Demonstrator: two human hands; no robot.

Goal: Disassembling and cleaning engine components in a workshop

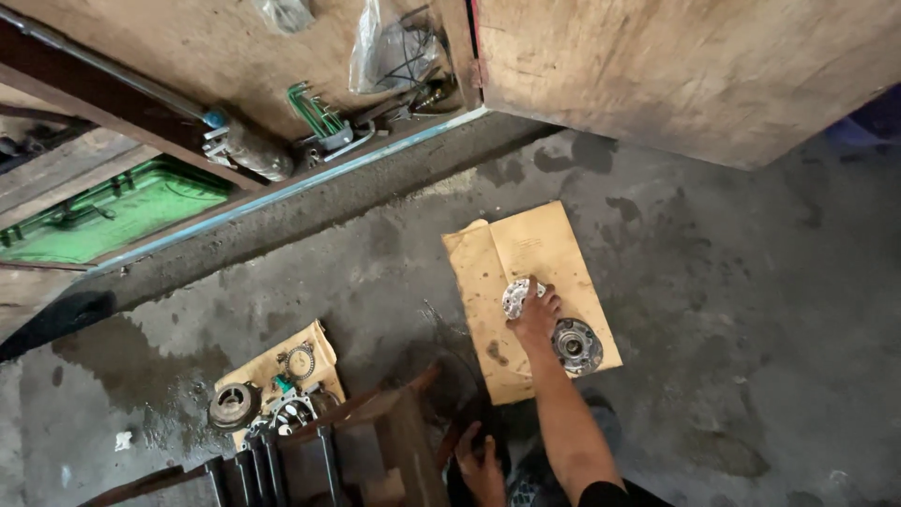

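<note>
Two hands show in the head view. The right hand reaches out from 5 o'clock onto a cardboard sheet lying on the wet concrete floor; its fingers close on a small silvery metal part, whose shape is half hidden under them. Just beside the wrist, at 4 o'clock of the hand, a round hub rests on the same sheet. The left hand sits low at 6 o'clock, partly cut off by the frame edge and in shadow; whether it grips anything I cannot tell. At 8 o'clock a second cardboard piece carries a pulley, a ring and smaller parts too jumbled to make out. Dark metal bars below them are cut off. At 11 o'clock a shelf holds green hex keys and a clear bag.
</note>
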